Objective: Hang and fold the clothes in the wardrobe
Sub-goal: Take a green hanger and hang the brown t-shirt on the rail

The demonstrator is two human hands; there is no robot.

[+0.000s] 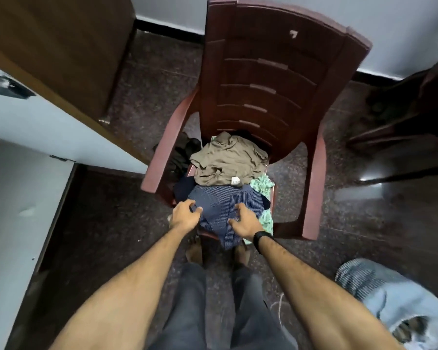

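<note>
While over the striped shirt point(225, 208) at the chair's point(311, 188) front edge, both hands' point(185, 215) grip spread, empty.

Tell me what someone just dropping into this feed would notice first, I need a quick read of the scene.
The red-brown plastic chair at centre frame, its seat heaped with clothes: a khaki garment on top at the back and a navy striped shirt spilling over the front edge. Next, the left hand and right hand, both with spread fingers, over the striped shirt. A pale blue bundle lies on the floor at lower right.
</note>
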